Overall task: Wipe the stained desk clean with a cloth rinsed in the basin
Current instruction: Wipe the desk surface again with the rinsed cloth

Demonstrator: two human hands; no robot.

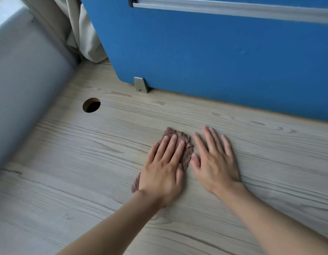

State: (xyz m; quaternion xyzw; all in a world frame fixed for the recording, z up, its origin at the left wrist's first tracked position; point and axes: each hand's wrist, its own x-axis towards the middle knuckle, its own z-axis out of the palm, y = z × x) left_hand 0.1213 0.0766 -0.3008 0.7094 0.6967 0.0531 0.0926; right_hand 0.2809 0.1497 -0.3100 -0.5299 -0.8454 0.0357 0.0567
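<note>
Both hands flat: left hand (162, 170) presses cloth (185, 144) (brownish) on desk (86, 181).

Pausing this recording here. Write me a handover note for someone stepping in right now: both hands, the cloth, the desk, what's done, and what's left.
Left hand: flat, with straight fingers pressing the crumpled brownish-pink cloth onto the pale wood-grain desk.
Right hand: flat on the bare desk just right of the cloth, holding nothing.
Position: the cloth lies mid-desk, in front of the blue partition panel and to the right of the round cable hole.
Done: the cloth is on the desk and wiping is under way. No stain shows on the visible surface.
Left: finish wiping the desk. The basin is out of view, so locate it for rinsing.
</note>
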